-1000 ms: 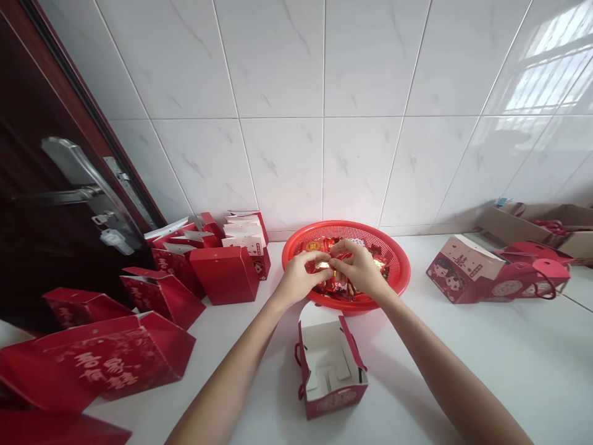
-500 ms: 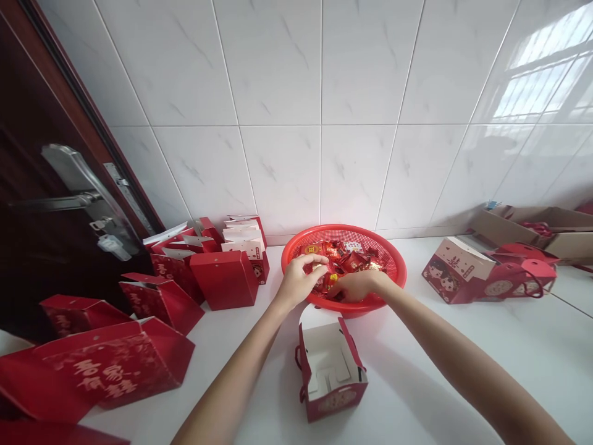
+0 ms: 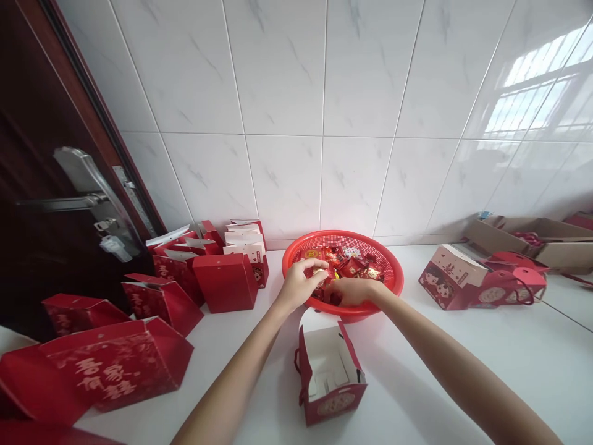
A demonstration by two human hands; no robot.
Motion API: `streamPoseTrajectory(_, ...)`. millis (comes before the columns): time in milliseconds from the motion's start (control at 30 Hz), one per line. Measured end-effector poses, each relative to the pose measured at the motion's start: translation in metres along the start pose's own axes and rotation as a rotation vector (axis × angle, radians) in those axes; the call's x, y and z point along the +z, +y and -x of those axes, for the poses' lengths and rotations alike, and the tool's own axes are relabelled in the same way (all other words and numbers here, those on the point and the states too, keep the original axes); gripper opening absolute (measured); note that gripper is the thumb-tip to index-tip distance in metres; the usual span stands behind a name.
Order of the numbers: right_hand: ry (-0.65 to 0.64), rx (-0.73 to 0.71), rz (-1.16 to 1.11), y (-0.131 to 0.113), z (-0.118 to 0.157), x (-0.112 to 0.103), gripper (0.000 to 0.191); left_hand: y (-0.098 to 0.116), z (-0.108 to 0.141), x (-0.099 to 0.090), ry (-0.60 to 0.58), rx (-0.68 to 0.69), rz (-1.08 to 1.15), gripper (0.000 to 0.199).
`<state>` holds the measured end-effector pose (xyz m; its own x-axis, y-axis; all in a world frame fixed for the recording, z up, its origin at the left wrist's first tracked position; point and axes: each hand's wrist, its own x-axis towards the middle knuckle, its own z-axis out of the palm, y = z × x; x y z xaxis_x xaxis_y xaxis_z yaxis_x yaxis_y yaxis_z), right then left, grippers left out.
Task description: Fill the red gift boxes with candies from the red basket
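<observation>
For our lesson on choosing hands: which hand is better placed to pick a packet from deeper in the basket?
Probably the right hand: it reaches down among the packets in the red basket, while the left hand hovers above them.

Place: home-like room | dark door with hanging keys | marbled wall tiles | reflected window

White desk here, loaded.
Red basket, open box before it; red cartons left; printed boxes, cardboard tray right.
</observation>
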<state>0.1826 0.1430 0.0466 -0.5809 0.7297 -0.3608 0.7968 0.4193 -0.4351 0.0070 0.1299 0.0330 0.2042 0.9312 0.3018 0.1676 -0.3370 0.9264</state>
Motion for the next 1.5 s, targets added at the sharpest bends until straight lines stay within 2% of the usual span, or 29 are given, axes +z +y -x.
streamPoseTrajectory(200,0.009,0.124,0.13,0.002,-0.006,0.008,0.015,-0.001,-0.001,0.001,-0.008,-0.009,-0.007,0.017)
streamPoseTrajectory(433,-0.011,0.035,0.09,0.002,-0.001,0.004,0.02,0.002,0.0,0.0,-0.027,-0.035,-0.001,0.017)
streamPoseTrajectory(600,0.13,-0.071,-0.14,0.007,0.008,-0.001,0.026,0.0,0.0,-0.001,-0.021,-0.046,0.02,0.019)
streamPoseTrajectory(733,0.338,-0.173,-0.483,0.014,0.017,-0.006,0.007,-0.005,-0.003,0.0,-0.012,-0.084,0.138,0.024)
streamPoseTrajectory(833,0.462,-0.186,-0.686,0.018,0.021,-0.009,0.011,-0.009,-0.005,0.001,0.022,-0.077,0.206,0.023)
streamPoseTrajectory(933,0.472,-0.216,-0.816,0.019,0.023,-0.011,0.017,-0.011,-0.007,0.002,0.073,-0.054,0.197,0.021)
streamPoseTrajectory(1067,0.428,-0.308,-1.027,0.019,0.022,-0.01,0.022,-0.011,-0.007,0.002,0.072,-0.043,0.174,0.021)
streamPoseTrajectory(1200,0.463,-0.279,-1.179,0.019,0.021,-0.009,0.028,-0.009,-0.006,0.0,0.08,0.0,0.154,0.028)
streamPoseTrajectory(1300,0.478,-0.267,-1.221,0.019,0.02,-0.007,0.03,-0.006,-0.004,0.0,0.089,-0.004,0.179,0.03)
streamPoseTrajectory(1400,0.493,-0.237,-1.21,0.019,0.019,-0.006,0.029,-0.005,-0.004,0.001,0.049,-0.077,0.249,0.023)
streamPoseTrajectory(1500,0.505,-0.194,-1.197,0.02,0.018,-0.006,0.03,-0.005,-0.003,0.002,0.041,-0.078,0.214,0.03)
